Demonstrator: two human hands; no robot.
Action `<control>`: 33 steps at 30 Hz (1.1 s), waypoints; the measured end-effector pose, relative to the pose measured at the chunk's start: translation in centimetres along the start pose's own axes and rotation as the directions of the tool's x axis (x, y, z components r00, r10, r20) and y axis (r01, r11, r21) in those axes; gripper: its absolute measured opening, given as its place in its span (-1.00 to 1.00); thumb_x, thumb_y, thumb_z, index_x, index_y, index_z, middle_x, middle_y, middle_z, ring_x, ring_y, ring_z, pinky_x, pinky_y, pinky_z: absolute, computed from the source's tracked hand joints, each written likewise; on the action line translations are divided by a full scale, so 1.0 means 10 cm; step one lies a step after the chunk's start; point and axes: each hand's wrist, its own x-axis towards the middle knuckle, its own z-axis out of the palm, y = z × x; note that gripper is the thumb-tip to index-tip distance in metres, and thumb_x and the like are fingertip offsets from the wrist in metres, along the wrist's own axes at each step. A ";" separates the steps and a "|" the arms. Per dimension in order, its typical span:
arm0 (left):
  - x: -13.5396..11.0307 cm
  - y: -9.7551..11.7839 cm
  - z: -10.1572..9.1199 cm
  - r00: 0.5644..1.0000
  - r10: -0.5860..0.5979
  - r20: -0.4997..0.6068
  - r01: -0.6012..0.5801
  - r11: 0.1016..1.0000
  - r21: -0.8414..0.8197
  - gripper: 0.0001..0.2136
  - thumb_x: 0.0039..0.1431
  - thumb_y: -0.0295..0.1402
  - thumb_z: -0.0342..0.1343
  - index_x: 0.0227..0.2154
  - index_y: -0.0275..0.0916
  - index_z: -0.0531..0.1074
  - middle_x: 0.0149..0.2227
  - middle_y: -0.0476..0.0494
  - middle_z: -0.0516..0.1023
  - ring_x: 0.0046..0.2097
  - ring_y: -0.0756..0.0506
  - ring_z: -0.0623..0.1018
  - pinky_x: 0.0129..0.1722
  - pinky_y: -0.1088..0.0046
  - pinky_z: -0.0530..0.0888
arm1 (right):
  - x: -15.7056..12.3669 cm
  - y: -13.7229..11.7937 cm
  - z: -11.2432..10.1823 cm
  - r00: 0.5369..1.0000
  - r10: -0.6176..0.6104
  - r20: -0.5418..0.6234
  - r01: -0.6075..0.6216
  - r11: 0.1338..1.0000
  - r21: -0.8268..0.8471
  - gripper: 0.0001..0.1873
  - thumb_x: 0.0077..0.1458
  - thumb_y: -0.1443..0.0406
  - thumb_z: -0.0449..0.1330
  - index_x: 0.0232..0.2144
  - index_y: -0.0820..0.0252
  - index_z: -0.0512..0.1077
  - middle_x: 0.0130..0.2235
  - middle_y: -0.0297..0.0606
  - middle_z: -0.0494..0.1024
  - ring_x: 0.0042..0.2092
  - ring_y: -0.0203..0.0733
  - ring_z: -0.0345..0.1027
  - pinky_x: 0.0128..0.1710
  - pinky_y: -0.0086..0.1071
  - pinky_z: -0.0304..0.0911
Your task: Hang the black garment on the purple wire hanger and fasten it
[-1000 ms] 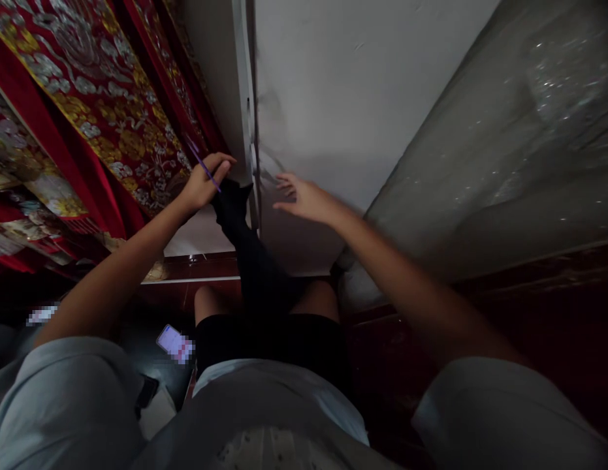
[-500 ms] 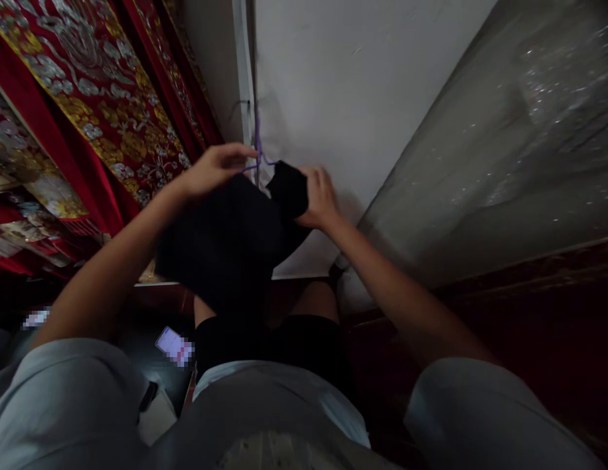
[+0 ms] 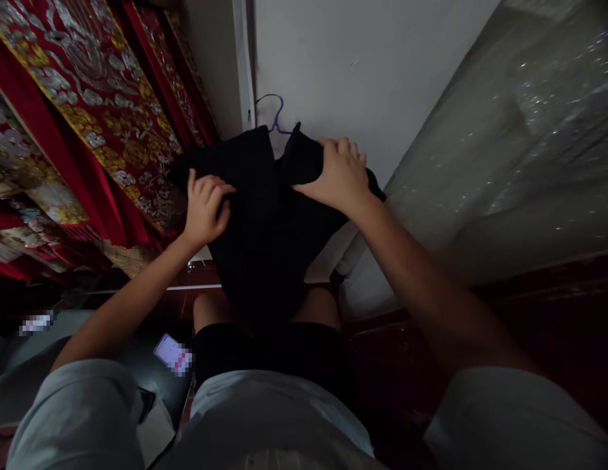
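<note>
A black garment [image 3: 255, 241] hangs from a purple clothes hanger [image 3: 278, 119] against the white panel, its lower part falling in front of my knees. The hanger's hook meets a thin dark wire [image 3: 267, 96] at the panel's left edge. My left hand [image 3: 208, 205] lies against the garment's left side, fingers apart and slightly bent. Over the right shoulder part, my right hand [image 3: 340, 173] has its fingers curled on the cloth and its thumb along a fold near the neck opening. The hanger's arms are hidden inside the cloth.
Red embroidered cloths [image 3: 102, 111] with gold and silver patterns hang at the left. Plastic sheeting [image 3: 519, 150] covers something large at the right. A lit phone [image 3: 172, 352] lies on a dark surface at the lower left, near a pale box-like object [image 3: 157, 431].
The garment now spreads wider over the hanger, whose hook shows above it. My left hand has left the hanger and come down onto the cloth; my right hand has shifted up and right.
</note>
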 end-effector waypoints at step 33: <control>-0.98 1.77 0.99 0.642 -0.684 0.347 0.379 -0.110 -0.919 -0.59 0.09 -0.42 0.29 -0.04 -0.14 0.26 -0.28 0.02 0.50 -0.27 0.03 0.56 -0.19 0.52 0.48 | -2.13 -0.75 0.86 0.829 0.505 0.242 -0.372 0.174 0.912 -0.66 -0.02 0.10 0.34 -0.21 0.12 0.50 -0.20 -0.26 0.60 -0.13 -0.10 0.48 -0.07 -0.25 0.42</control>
